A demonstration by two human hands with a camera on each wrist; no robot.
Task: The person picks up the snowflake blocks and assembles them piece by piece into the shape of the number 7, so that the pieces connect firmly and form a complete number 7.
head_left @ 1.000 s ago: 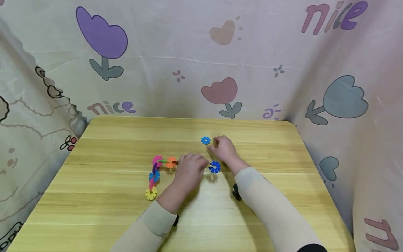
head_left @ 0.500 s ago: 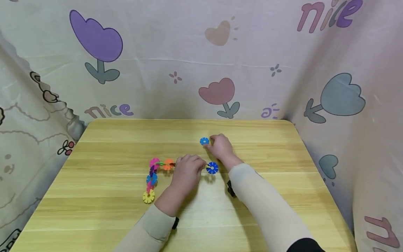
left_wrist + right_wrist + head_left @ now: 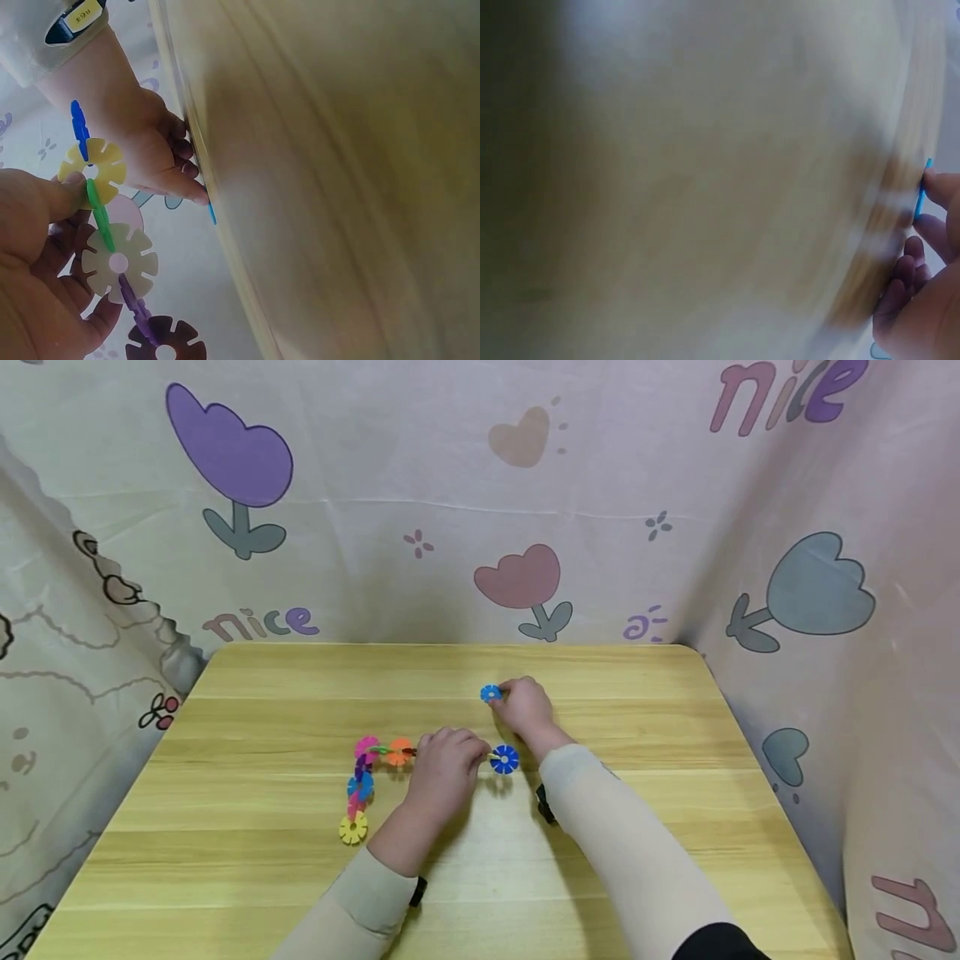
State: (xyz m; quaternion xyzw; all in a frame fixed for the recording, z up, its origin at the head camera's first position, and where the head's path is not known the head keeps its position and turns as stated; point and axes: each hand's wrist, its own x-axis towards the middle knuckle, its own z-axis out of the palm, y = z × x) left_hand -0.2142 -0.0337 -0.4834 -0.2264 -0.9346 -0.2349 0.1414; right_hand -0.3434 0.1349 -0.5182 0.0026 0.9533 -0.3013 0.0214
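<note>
My left hand [image 3: 442, 772] grips the middle of a chain of slotted plastic snowflake discs. Its thumb presses a yellow disc [image 3: 109, 159] in the left wrist view, with green, whitish, purple and brown discs linked below. A dark blue disc [image 3: 505, 760] ends the chain on the right. Beyond the hand on the left, orange [image 3: 400, 752] and pink [image 3: 367, 747] discs lead round a bend to another yellow disc [image 3: 353, 829] nearest me. Farther back, my right hand [image 3: 527, 706] pinches a loose light blue disc [image 3: 490, 692] by its edge; the right wrist view shows that disc [image 3: 922, 191] edge-on between thumb and finger.
Both hands work over a light wooden table [image 3: 247, 877]. A printed curtain [image 3: 375, 460] hangs behind the table's back edge and along its sides.
My right hand has closed in on the light blue disc from the right, taken its edge between thumb and finger, and tilted it slightly. The left hand keeps its hold on the chain.
</note>
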